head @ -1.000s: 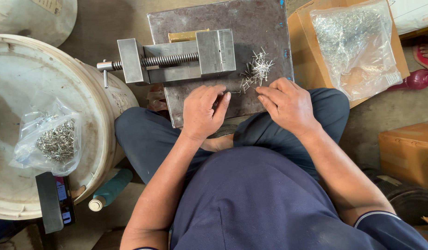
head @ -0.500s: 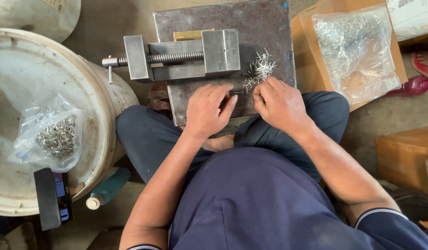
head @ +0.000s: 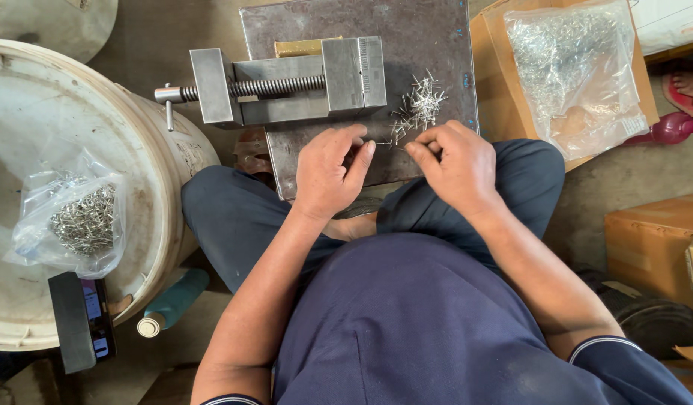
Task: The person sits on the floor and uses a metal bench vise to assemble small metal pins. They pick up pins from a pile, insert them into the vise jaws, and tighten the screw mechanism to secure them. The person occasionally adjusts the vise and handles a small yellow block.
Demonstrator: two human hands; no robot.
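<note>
Your right hand point(head: 455, 169) has pulled back nearer from the pin pile point(head: 420, 109); your left hand point(head: 327, 172) stays put. Both hands pinch one thin pin point(head: 391, 144) between fingertips, over the steel plate point(head: 429, 45), just near of the vise point(head: 286, 79), keeping the pile within reach.

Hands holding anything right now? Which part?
Both the left hand and right hand pinch a thin metal pin between fingertips, apparently one end each; exact grip too small to tell.
</note>
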